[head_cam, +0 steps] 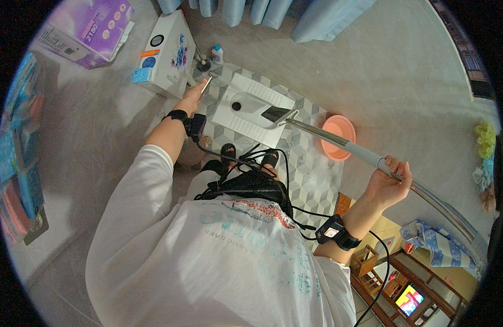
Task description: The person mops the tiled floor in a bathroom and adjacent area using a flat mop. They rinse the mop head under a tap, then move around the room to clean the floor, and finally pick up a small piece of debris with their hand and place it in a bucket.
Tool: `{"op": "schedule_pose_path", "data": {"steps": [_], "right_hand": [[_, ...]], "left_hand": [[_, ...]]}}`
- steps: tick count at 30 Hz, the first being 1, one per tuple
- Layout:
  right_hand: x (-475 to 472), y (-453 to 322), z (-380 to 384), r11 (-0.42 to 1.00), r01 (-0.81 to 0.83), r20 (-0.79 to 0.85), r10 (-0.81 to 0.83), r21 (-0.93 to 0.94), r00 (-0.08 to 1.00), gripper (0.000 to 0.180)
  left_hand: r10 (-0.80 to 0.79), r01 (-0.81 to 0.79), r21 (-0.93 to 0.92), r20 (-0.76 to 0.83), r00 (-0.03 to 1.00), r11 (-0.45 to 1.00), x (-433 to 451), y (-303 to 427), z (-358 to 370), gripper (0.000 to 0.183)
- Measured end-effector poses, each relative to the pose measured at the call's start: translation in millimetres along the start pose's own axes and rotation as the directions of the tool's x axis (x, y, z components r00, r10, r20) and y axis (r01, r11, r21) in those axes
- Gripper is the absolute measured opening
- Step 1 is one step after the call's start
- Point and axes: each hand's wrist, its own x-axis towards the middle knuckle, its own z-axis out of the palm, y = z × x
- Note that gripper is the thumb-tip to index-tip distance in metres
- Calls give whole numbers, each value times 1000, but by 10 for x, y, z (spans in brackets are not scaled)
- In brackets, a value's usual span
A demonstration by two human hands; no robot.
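Note:
My right hand is closed round the metal handle of a long-handled floor tool with a grey grip. The tool's flat head lies over the near right edge of a white squat toilet. At the left, my left hand holds a thin silver object, perhaps a phone or a metal flush pipe; its kind cannot be told. Beyond that hand are a toilet brush and a white bottle with a blue cap.
A pink plastic basin is on the patterned tiles to the right. A white floral box and a purple carton are at the upper left. A blue curtain hangs ahead. Black cables cross my waist.

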Motion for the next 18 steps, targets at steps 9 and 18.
{"op": "schedule_pose_path", "data": {"steps": [9, 18], "right_hand": [[15, 9, 9, 1000, -6, 2, 6, 16, 1000, 19], [-6, 9, -16, 1000, -20, -28, 20, 18, 999, 24]], "left_hand": [[32, -68, 140, 242, 970, 988, -209, -45, 85, 42], [3, -19, 39, 374, 927, 999, -328, -59, 187, 36]]}}
